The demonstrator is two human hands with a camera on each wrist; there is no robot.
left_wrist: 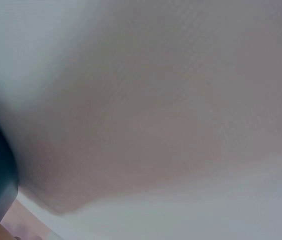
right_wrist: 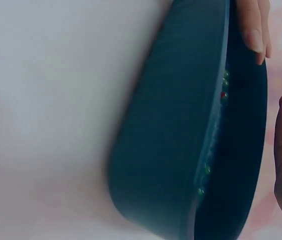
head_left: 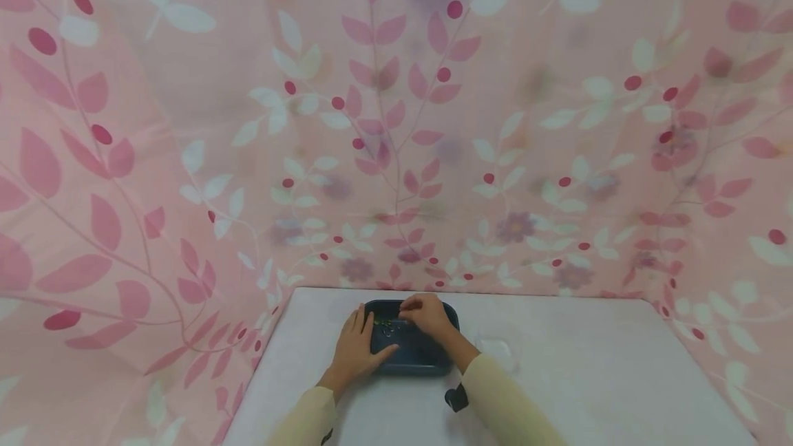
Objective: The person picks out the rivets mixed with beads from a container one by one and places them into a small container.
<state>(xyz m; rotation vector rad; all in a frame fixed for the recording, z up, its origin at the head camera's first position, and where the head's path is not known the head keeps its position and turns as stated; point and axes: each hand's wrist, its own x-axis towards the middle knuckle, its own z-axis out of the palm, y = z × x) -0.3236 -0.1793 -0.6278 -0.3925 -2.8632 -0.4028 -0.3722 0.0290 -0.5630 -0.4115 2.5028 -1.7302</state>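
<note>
Pink leaf-print fabric backs a white table. I see small shiny green balls inside a dark-blue rounded-rectangular tub; the left hand, thumb spread from straight fingers, lies at its left rim; the right hand's fingertips meet above, whether pinching anything I cannot tell.

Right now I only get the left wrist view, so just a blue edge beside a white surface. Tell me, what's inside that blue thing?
Observer: Small glassy beads, some of them green, lie inside the blue container.
Operator: Where's the right hand?
Observer: The right hand is above the container; I can't tell whether it holds anything.
Operator: Is anything set to the right of the container?
Observer: Yes, a clear object lies there on the white table.
</note>
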